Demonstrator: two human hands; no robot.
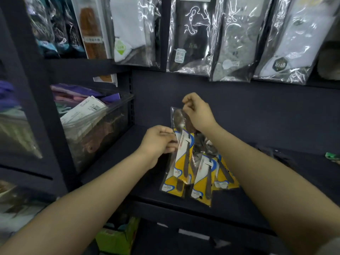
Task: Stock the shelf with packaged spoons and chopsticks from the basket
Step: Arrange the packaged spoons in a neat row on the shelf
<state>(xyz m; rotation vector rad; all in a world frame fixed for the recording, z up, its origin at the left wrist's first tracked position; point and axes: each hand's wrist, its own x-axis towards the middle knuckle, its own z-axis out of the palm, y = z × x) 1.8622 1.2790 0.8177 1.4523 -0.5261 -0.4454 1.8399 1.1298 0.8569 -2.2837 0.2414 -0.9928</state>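
My left hand [158, 142]: fingers pinch the left edge of the front spoon pack [179, 153], about halfway up.
My right hand [196, 112]: fingers curled round the top of that same pack, above the spoon bowl.
Front spoon pack: clear bag with a yellow, white and blue card, held nearly upright, its bottom down by the shelf [239, 205].
Other spoon packs [207, 172]: same kind, just behind and to the right of the front one, lying on the shelf and overlapping each other.
Shelf: dark board with a dark back panel.
Bin [95, 129]: clear, to the left on the shelf, filled with folded cloth goods in bags.
Sock packs [191, 34]: hang in a row above, in glossy clear bags.
Green item [332, 157]: at the far right of the shelf, too blurred to name.
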